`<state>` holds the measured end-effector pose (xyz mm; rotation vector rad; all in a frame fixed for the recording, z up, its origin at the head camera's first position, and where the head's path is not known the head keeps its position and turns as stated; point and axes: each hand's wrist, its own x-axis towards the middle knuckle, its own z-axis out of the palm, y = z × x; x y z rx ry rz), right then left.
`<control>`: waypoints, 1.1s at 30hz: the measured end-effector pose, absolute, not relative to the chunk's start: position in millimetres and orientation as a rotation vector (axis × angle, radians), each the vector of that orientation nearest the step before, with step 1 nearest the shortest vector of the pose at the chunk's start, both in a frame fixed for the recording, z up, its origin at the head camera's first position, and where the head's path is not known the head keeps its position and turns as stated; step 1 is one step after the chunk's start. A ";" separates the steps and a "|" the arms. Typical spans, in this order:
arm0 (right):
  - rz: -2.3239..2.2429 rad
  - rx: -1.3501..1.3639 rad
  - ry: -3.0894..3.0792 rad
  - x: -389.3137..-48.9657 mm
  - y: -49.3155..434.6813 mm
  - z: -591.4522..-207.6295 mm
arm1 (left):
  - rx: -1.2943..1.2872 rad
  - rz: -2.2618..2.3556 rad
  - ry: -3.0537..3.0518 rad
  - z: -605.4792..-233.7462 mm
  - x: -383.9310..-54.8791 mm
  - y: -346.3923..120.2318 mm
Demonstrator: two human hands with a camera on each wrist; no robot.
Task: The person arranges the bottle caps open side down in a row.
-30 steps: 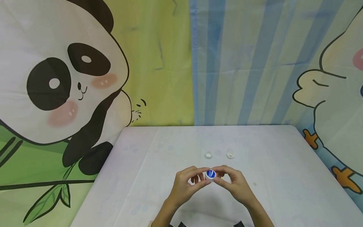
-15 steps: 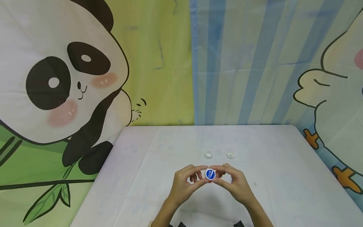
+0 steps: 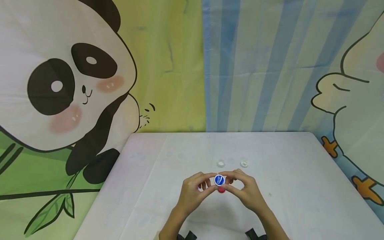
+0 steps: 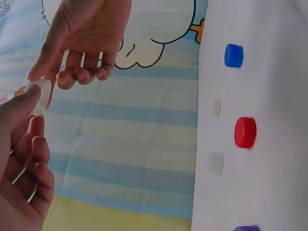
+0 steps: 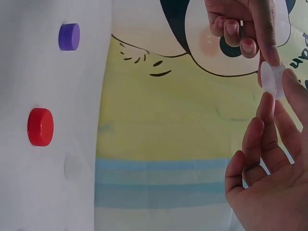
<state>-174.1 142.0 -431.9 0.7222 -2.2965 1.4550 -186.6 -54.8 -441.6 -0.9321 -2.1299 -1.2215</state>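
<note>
Both hands meet over the table and pinch one white bottle cap (image 3: 219, 180) by its rim, raised above the surface. Its round top, printed blue with white markings, faces the head camera. My left hand (image 3: 193, 191) holds the left edge between thumb and forefinger. On the opposite edge, the thumb and forefinger of my right hand (image 3: 246, 191) do the same. In both wrist views the cap's pale translucent side shows between the fingertips. Directly below it in the head view, a red bottle cap (image 3: 221, 190) peeks out from behind the right thumb; it sits on the table.
Two whitish caps, one on the left (image 3: 220, 163) and one on the right (image 3: 244, 163), lie farther back on the white table (image 3: 150, 200). A blue cap (image 4: 234, 56) and a purple cap (image 5: 70, 37) stand to either side of the red one. Printed cartoon curtains (image 3: 168, 66) border the table.
Both hands have risen slightly and shifted a little left with the white cap. Its printed top has tilted to face the head camera. More of the red cap has come into view beneath.
</note>
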 end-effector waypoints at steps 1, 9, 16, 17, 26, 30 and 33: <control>1.444 0.713 -2.306 -177.4 141.6 -434.9 | -0.928 -1.212 -2.138 -441.2 -188.4 -56.2; 1.349 0.627 -2.327 -200.0 123.9 -431.6 | -0.852 -1.159 -2.225 -445.3 -216.8 -69.6; 1.265 0.606 -2.393 -244.4 106.4 -448.7 | -0.801 -1.098 -2.282 -457.4 -255.9 -85.9; 1.257 0.607 -2.407 -250.7 103.0 -450.1 | -0.788 -1.091 -2.293 -459.9 -261.8 -88.8; 1.199 0.595 -2.554 -292.9 82.7 -470.7 | -0.713 -1.069 -2.449 -484.3 -298.5 -107.2; 1.157 0.575 -2.633 -304.9 78.6 -483.1 | -0.687 -1.033 -2.521 -493.7 -308.6 -109.7; 1.073 0.556 -2.705 -313.1 76.3 -493.9 | -0.652 -1.003 -2.598 -503.4 -315.7 -110.7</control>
